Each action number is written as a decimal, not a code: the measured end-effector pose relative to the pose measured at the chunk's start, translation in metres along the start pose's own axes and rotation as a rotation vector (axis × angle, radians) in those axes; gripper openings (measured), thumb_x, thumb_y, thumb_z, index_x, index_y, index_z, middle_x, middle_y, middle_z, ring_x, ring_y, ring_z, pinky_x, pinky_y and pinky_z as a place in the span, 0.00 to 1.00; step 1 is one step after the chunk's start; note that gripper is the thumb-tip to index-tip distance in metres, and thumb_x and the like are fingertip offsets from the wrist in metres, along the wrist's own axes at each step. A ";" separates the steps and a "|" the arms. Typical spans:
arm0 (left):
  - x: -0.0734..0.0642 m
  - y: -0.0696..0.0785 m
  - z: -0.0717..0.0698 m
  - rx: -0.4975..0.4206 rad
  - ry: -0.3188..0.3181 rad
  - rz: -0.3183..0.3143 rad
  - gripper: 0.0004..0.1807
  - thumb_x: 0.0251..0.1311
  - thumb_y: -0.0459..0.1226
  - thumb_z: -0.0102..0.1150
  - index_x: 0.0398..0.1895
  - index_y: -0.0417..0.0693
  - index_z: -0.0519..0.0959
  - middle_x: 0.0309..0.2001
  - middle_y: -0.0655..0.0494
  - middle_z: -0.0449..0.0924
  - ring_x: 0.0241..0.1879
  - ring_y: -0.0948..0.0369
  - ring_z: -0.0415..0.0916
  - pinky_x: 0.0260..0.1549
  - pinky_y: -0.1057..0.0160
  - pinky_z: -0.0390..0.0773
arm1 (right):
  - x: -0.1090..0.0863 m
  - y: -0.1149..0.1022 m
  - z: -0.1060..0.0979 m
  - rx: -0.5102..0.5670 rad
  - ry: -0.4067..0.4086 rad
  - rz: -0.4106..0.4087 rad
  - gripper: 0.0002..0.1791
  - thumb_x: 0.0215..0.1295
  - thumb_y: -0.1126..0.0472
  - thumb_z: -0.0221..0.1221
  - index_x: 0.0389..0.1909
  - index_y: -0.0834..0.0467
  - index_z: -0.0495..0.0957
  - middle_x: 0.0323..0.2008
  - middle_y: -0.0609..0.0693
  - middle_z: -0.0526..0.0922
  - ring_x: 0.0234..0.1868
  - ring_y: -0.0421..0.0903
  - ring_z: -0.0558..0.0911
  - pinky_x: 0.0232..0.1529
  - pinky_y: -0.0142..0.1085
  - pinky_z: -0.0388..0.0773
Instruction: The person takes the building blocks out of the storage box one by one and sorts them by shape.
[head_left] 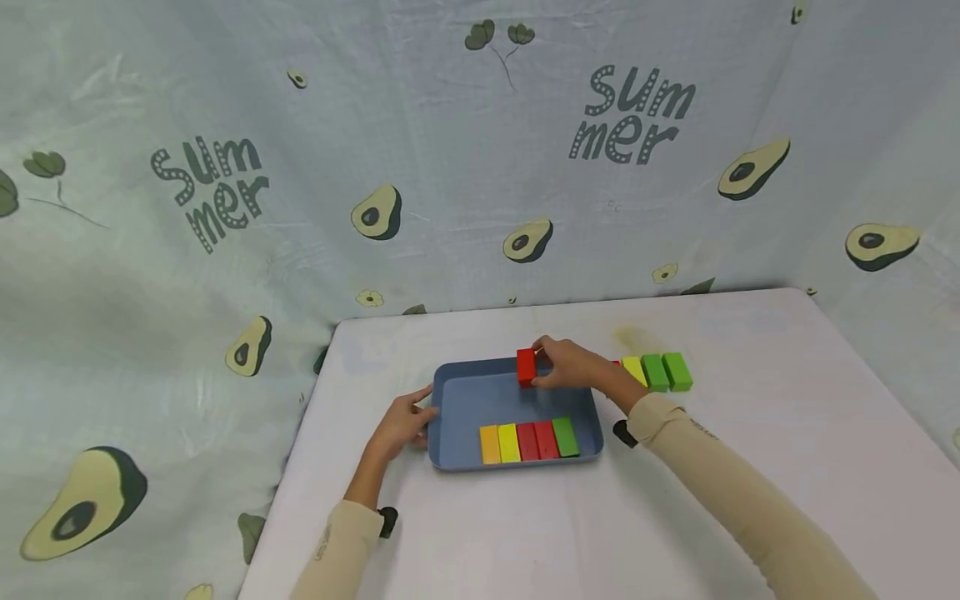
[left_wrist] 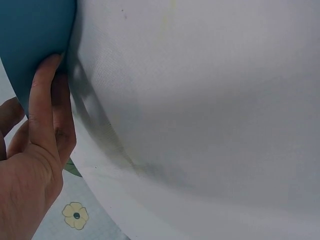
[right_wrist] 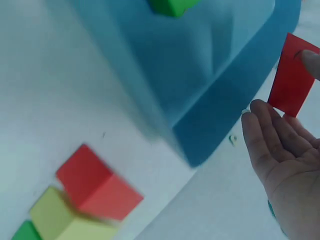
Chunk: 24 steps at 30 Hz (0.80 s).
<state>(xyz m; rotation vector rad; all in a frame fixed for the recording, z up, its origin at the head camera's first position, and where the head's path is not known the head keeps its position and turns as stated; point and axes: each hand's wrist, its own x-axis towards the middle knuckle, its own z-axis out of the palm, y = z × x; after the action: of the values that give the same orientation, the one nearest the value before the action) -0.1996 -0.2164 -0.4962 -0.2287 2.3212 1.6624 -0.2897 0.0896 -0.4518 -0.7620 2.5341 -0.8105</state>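
Currently I seem to be at the carrying step: my right hand (head_left: 570, 365) pinches a red block (head_left: 527, 368) between thumb and fingers, held up near the tray's far wall. Inside the tray (head_left: 476, 400), a row of five blocks (head_left: 528, 442) lies along the near wall, and more blocks (head_left: 655, 372) sit on the table (head_left: 487, 533) to its right. Next, I judge, the work calls for lowering the block onto the bare tray floor — level, without clipping the rim. My right forearm (head_left: 727, 475) slants in over the table from the near right. My left hand (head_left: 401, 425) grips the tray's left edge — thumb at the rim, fingers against the outer wall — which should keep it from sliding.
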 end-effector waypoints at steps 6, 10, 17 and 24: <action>0.000 0.004 -0.003 0.015 0.012 0.001 0.30 0.64 0.30 0.54 0.70 0.42 0.61 0.35 0.38 0.74 0.29 0.53 0.77 0.22 0.57 0.82 | -0.003 0.012 -0.021 0.028 0.003 -0.025 0.35 0.57 0.55 0.65 0.61 0.66 0.62 0.54 0.60 0.74 0.53 0.52 0.75 0.52 0.43 0.75; 0.002 0.002 -0.003 0.022 0.002 0.003 0.30 0.65 0.30 0.54 0.70 0.43 0.61 0.37 0.39 0.75 0.30 0.54 0.77 0.22 0.57 0.82 | -0.007 0.018 -0.033 0.061 -0.003 -0.020 0.34 0.58 0.57 0.64 0.61 0.65 0.61 0.55 0.59 0.73 0.54 0.52 0.74 0.52 0.44 0.75; 0.005 -0.001 0.001 0.018 -0.004 -0.006 0.30 0.65 0.31 0.54 0.70 0.44 0.61 0.36 0.39 0.75 0.30 0.55 0.77 0.22 0.58 0.82 | -0.017 0.029 -0.042 0.072 -0.032 -0.004 0.35 0.59 0.56 0.64 0.63 0.63 0.60 0.56 0.59 0.72 0.55 0.53 0.74 0.53 0.44 0.74; 0.003 0.000 0.001 0.029 0.000 -0.015 0.30 0.65 0.32 0.54 0.71 0.45 0.60 0.37 0.38 0.74 0.30 0.54 0.77 0.22 0.57 0.82 | -0.025 0.043 -0.051 0.063 -0.047 0.046 0.35 0.58 0.58 0.65 0.63 0.63 0.60 0.57 0.61 0.71 0.56 0.56 0.72 0.53 0.46 0.74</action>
<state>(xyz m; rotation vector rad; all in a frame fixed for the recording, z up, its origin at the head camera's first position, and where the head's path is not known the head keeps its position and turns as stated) -0.2027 -0.2149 -0.4977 -0.2399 2.3363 1.6204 -0.3118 0.1557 -0.4348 -0.6918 2.4627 -0.8429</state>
